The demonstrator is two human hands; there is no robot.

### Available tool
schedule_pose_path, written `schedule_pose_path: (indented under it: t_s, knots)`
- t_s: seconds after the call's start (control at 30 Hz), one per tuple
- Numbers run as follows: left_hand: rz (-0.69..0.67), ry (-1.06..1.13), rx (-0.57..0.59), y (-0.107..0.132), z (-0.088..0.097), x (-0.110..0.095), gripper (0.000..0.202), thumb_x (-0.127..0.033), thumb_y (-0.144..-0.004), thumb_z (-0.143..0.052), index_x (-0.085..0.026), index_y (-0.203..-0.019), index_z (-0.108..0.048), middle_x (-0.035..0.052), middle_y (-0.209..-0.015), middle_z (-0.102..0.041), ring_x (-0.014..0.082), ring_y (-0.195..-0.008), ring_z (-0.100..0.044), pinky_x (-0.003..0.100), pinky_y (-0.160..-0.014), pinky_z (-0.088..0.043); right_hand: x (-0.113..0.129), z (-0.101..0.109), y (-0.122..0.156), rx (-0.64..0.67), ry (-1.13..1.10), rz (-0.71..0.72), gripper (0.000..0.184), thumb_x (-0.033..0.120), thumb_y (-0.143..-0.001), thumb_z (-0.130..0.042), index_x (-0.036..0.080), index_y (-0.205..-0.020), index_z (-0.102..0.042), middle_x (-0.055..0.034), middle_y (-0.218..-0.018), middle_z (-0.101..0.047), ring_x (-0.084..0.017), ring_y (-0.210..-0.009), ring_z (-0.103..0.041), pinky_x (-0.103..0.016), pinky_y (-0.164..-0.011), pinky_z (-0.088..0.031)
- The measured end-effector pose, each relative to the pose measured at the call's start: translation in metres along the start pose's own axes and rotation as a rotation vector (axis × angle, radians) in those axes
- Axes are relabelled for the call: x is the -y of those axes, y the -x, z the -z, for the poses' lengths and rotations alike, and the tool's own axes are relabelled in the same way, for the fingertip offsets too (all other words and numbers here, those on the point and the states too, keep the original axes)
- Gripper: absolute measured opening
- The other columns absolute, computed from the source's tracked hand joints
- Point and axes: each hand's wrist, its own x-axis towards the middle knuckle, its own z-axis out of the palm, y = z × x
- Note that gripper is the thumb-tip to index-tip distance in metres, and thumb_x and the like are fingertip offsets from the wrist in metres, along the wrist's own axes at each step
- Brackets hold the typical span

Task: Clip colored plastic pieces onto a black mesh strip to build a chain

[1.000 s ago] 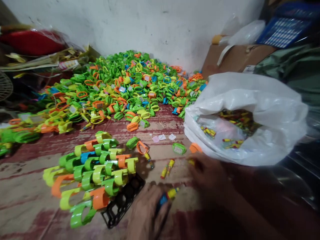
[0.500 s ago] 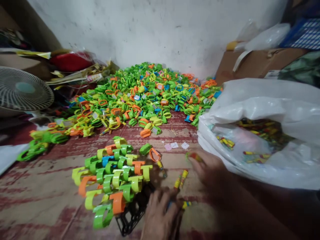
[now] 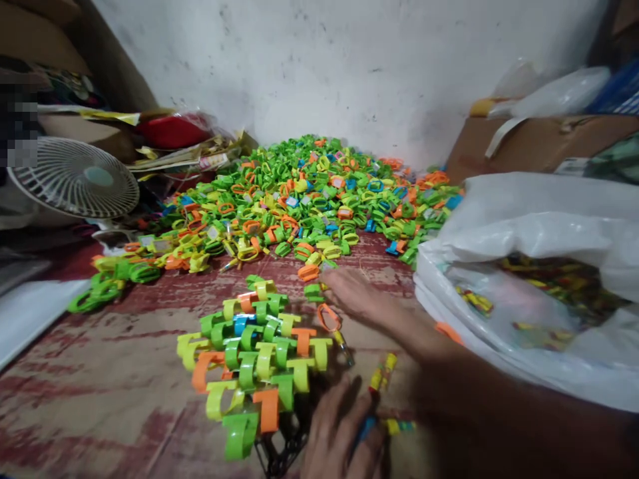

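My left hand is low in the middle, its fingers curled over a blue plastic piece that shows between them. My right hand reaches forward across the floor, its blurred fingertips at a small green band; whether they grip it I cannot tell. An orange loop with a candy tube lies just below that hand. Beside my left hand are yellow-and-red candy tubes. To its left, rows of green, yellow, orange and blue curved bands sit on a black rack.
A large heap of coloured toy bands lies against the wall. At right, a white sack holds many candy tubes, with a cardboard box behind it. A fan stands at left, near a white sheet.
My right hand has moved left and forward from near the sack; the red-tipped candy tube it held is no longer visible. My left hand stays over the blue piece. The view has shifted.
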Motion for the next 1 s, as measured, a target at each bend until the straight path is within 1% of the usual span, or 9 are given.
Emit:
schedule_pose_path:
  t_s: [0.13, 0.2, 0.3, 0.37, 0.47, 0.57, 0.7, 0.8, 1.0]
  knots:
    - [0.113, 0.221, -0.061, -0.005, 0.006, -0.004, 0.021, -0.009, -0.091, -0.058, -0.018, -0.108, -0.066, 0.0052, -0.106, -0.075, 0.0171, -0.114, -0.066, 0.024, -0.098, -0.054, -0.001, 0.013, 0.066, -0.281, -0.217, -0.065, 0.019, 0.019, -0.089, -0.061, 0.019, -0.103, -0.072, -0.0079, -0.099, -0.075, -0.021, -0.091, -0.069, -0.029, -0.08, -0.052]
    - [0.347, 0.414, -0.014, -0.011, 0.014, -0.015, 0.025, -0.014, -0.094, -0.057, -0.019, -0.118, -0.061, 0.0051, -0.11, -0.072, 0.0145, -0.109, -0.067, 0.021, -0.097, -0.054, 0.013, 0.013, 0.108, -0.395, -0.35, -0.116, 0.019, 0.024, -0.089, -0.062, 0.02, -0.103, -0.074, -0.0062, -0.096, -0.077, -0.02, -0.085, -0.071, -0.028, -0.076, -0.055]
    - [0.788, 0.708, -0.045, -0.026, 0.025, -0.035, 0.035, -0.028, -0.098, -0.055, -0.023, -0.133, -0.05, 0.0081, -0.127, -0.064, 0.0169, -0.117, -0.064, 0.025, -0.098, -0.054, 0.043, 0.008, 0.159, -0.427, -0.509, -0.227, 0.017, 0.026, -0.088, -0.062, 0.021, -0.098, -0.075, -0.0035, -0.086, -0.077, -0.018, -0.074, -0.071, -0.026, -0.066, -0.057]
    - [0.924, 0.851, -0.095, -0.036, 0.029, -0.047, 0.046, -0.039, -0.098, -0.056, -0.023, -0.14, -0.044, 0.0108, -0.139, -0.057, 0.0211, -0.128, -0.056, 0.03, -0.103, -0.051, 0.062, 0.002, 0.177, -0.425, -0.602, -0.278, 0.015, 0.024, -0.087, -0.062, 0.023, -0.094, -0.075, -0.0014, -0.08, -0.076, -0.017, -0.066, -0.07, -0.024, -0.06, -0.056]
    - [0.989, 1.0, -0.031, -0.044, 0.029, -0.054, 0.041, -0.044, -0.098, -0.055, -0.021, -0.132, -0.054, 0.0098, -0.137, -0.06, 0.0222, -0.128, -0.055, 0.033, -0.106, -0.047, 0.081, -0.008, 0.185, -0.431, -0.658, -0.3, 0.014, 0.021, -0.086, -0.062, 0.023, -0.091, -0.075, 0.0007, -0.077, -0.076, -0.015, -0.063, -0.069, -0.022, -0.059, -0.056]
    - [1.008, 1.027, -0.003, -0.043, 0.03, -0.048, 0.024, -0.039, -0.099, -0.054, -0.02, -0.109, -0.064, 0.0051, -0.109, -0.07, 0.0176, -0.104, -0.065, 0.027, -0.093, -0.05, 0.087, -0.015, 0.187, -0.405, -0.636, -0.264, 0.016, 0.023, -0.087, -0.06, 0.021, -0.094, -0.074, -0.0016, -0.084, -0.077, -0.016, -0.071, -0.072, -0.023, -0.068, -0.059]
    - [0.988, 0.91, -0.056, -0.046, 0.036, -0.031, 0.017, -0.034, -0.096, -0.059, -0.02, -0.103, -0.066, 0.0031, -0.101, -0.071, 0.0161, -0.096, -0.063, 0.024, -0.088, -0.048, 0.077, -0.012, 0.193, -0.372, -0.482, -0.19, 0.034, 0.03, -0.097, -0.05, 0.015, -0.122, -0.066, -0.0111, -0.114, -0.074, -0.022, -0.105, -0.071, -0.034, -0.091, -0.058]
    - [1.089, 0.938, 0.005, -0.054, 0.041, -0.024, 0.018, -0.035, -0.093, -0.06, -0.018, -0.094, -0.065, 0.0015, -0.089, -0.068, 0.0141, -0.08, -0.059, 0.023, -0.078, -0.047, 0.066, -0.007, 0.194, -0.351, -0.374, -0.162, 0.039, 0.03, -0.101, -0.043, 0.015, -0.133, -0.06, -0.0136, -0.13, -0.066, -0.025, -0.123, -0.062, -0.043, -0.102, -0.053]
    - [1.293, 1.236, 0.251, -0.06, 0.047, -0.027, 0.021, -0.037, -0.092, -0.051, -0.019, -0.082, -0.057, -0.0039, -0.071, -0.05, 0.0108, -0.064, -0.044, 0.02, -0.062, -0.038, 0.06, 0.001, 0.177, -0.333, -0.702, -0.131, 0.022, 0.03, -0.097, -0.056, 0.022, -0.112, -0.071, -0.004, -0.102, -0.076, -0.017, -0.091, -0.072, -0.027, -0.081, -0.058]
